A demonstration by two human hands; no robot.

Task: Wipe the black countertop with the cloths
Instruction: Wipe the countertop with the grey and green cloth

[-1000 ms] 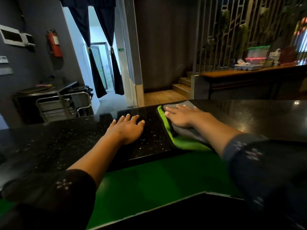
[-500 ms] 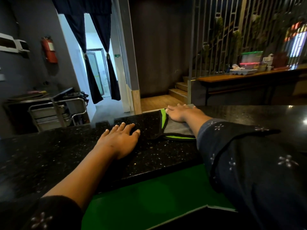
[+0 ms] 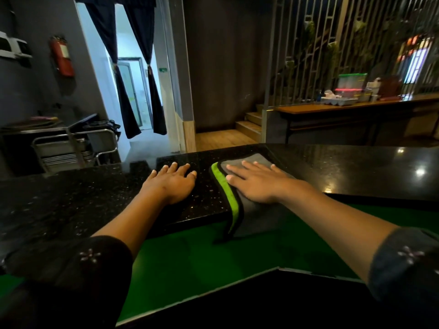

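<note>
No brand, label or writing can be read anywhere in the view; the small green sign (image 3: pixel 163 69) beside the doorway and the tag on the red fire extinguisher (image 3: pixel 62 57) are too small and blurred to make out.

Right hand (image 3: pixel 257 182): released, palm down, fingers straight and slightly spread, pressing flat on the cloth (image 3: pixel 240 200) (grey face, bright green border). The fingertips point toward the far edge of the counter. Nothing is curled round or pinched.

Left hand (image 3: pixel 171 182): likewise released, palm down, fingers straight and close together, resting directly on the bare stone just to the left of the cloth, not touching it.

Cloth: it lies on the black countertop (image 3: pixel 356 172) near the middle of the view, under the right hand. Its near end hangs over the counter's front edge and droops toward the green surface (image 3: pixel 190 262) below.

Countertop: black, speckled and glossy, with points of reflected light at the right.

Both forearms are bare; dark sleeves with small flower patterns show at the lower corners.

Background: dark curtains (image 3: pixel 133 91) tied back at a lit doorway, a wooden table (image 3: pixel 356 108) with plastic containers at the right.
</note>
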